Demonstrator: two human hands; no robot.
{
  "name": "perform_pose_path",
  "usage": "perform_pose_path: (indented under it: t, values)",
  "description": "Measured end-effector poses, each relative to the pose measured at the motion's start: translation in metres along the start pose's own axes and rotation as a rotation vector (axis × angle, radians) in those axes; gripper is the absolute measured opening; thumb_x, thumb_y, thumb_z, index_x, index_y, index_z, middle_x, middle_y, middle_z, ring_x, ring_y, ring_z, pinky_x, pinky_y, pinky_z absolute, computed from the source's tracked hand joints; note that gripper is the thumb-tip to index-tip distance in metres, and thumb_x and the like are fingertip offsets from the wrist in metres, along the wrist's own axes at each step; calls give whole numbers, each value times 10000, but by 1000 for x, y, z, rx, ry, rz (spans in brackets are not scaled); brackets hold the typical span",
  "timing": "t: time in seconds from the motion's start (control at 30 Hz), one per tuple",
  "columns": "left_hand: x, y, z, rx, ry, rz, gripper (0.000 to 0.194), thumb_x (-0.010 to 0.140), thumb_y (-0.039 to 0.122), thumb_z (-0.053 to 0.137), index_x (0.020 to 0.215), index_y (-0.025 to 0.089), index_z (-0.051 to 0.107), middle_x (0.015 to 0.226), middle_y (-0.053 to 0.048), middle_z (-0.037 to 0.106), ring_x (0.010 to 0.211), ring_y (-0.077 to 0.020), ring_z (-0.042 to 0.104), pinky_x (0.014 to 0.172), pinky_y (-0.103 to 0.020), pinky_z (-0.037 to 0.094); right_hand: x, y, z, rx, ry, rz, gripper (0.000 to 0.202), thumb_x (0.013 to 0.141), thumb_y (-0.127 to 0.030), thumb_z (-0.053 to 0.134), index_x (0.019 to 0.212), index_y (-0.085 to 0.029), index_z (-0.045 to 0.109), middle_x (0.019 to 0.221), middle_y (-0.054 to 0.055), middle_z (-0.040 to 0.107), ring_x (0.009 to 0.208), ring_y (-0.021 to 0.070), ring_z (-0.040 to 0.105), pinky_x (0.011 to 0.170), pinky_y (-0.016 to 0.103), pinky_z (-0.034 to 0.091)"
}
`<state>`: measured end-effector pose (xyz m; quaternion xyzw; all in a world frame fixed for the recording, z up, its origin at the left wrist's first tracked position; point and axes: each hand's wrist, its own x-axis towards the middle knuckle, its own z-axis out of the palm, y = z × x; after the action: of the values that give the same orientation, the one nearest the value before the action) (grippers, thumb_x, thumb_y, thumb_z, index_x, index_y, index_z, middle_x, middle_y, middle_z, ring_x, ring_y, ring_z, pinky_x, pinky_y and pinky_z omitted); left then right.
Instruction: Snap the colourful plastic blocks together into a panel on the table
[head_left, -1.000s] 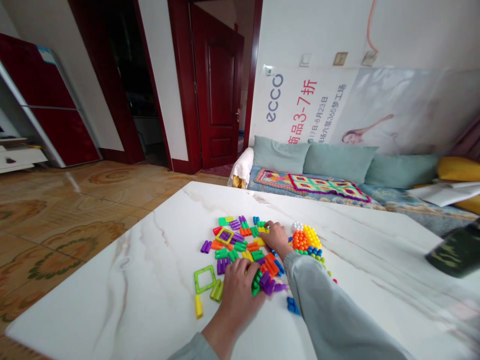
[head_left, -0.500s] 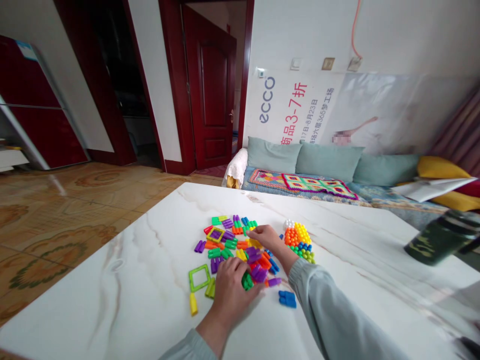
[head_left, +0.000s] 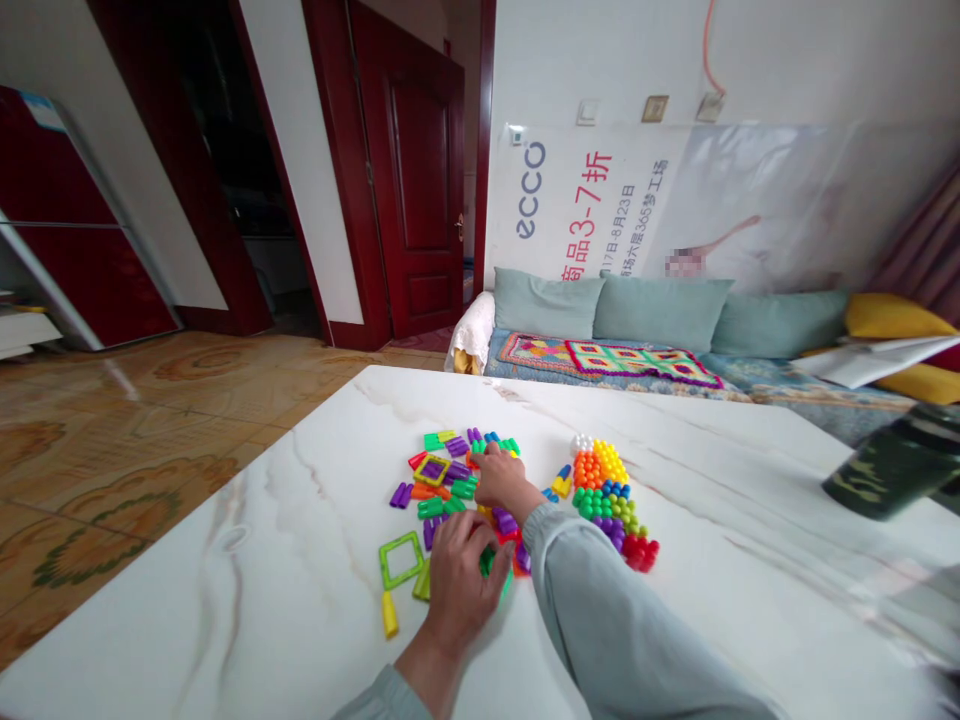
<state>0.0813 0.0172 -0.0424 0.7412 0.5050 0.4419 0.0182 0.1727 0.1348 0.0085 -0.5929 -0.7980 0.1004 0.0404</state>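
Note:
Colourful plastic pieces lie spread over a white marbled table. My left hand [head_left: 466, 568] curves round green pieces [head_left: 487, 562] at the near side of the pile; its fingers are bent, thumb apart. Over the middle of the pile, my right hand [head_left: 499, 475] reaches in with fingertips by orange and green pieces; whatever it pinches is too small to make out. A green square frame [head_left: 400, 559] and a yellow piece [head_left: 389, 614] lie left of my left hand. A yellow square frame [head_left: 433, 471] rests on purple pieces. Balls grouped by colour, such as red ones [head_left: 641, 552], sit at the right.
The white table [head_left: 300, 560] fills the foreground. A camouflage cup [head_left: 889, 465] stands at its right side. Behind are a sofa with green pillows [head_left: 660, 310], a patterned crocheted cloth [head_left: 645, 362] and a dark red door [head_left: 420, 190].
My right hand has moved left across the pile, and its sleeve now uncovers the purple and red balls at the right while covering the blue piece near the front. My left hand has barely moved.

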Motion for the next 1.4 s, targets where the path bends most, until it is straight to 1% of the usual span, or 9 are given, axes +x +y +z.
perform_pose_path:
  t: [0.2,0.43,0.67,0.83,0.93,1.07,1.13,1.23,1.4]
  values:
    - [1,4,-1,-1,9,-7,312,945,383,483,760,194,650,824,-64,621,823,-213,575,746,-362,439,-5,-2,2,-42,-22,37,673,720,-236,631,1379,-247,492,1314,144,535,1113,294,568,852,380,462]
    - [0,5,-1,-22,-17,-37,339,964,372,448,748,189,635,832,-68,626,836,-213,577,753,-352,441,-8,2,6,-46,53,54,518,754,-219,590,1271,-209,567,1195,150,603,1080,291,596,846,375,453]
    - [-1,4,-3,-15,-11,-55,321,974,318,437,722,197,593,773,-50,613,811,-203,563,747,-343,431,-16,13,3,-2,132,92,222,777,-194,553,930,-213,712,998,105,698,958,257,638,813,349,445]
    - [1,0,-5,-9,41,-115,243,972,263,435,807,199,602,835,-49,642,834,-198,584,758,-336,440,-66,28,1,72,283,96,293,828,-155,459,992,-223,692,1088,62,686,1012,203,614,864,300,427]
    - [4,1,-7,34,76,-113,151,937,228,494,863,202,623,863,-48,650,858,-203,590,787,-352,451,-113,35,20,127,477,17,248,851,-333,534,1014,-233,692,1129,74,664,1033,252,596,894,366,437]
    - [-3,5,-25,145,72,-109,138,904,214,531,973,226,650,1038,-79,652,999,-246,588,899,-428,449,-159,38,56,54,569,-12,637,778,-556,631,1336,-266,532,1370,112,534,1241,351,471,999,508,381]
    - [-17,1,-40,254,59,-195,261,871,283,590,1124,233,625,1220,-121,597,1158,-314,532,986,-519,405,-168,37,69,40,562,-16,799,748,-612,644,1436,-275,416,1444,122,464,1296,363,421,1018,531,362]
    - [-45,-16,-57,390,-17,-378,688,748,486,705,1347,222,495,1422,-197,442,1354,-459,330,1036,-693,280,-171,34,76,42,536,2,880,723,-608,674,1474,-281,354,1488,133,408,1337,369,378,1022,534,353]
    - [-72,-34,-51,267,-200,-371,969,543,446,852,1404,256,450,1484,-188,375,1395,-467,285,1055,-660,332,-165,32,74,100,515,-33,781,749,-486,679,1447,-275,398,1474,121,425,1320,345,397,1010,501,373]
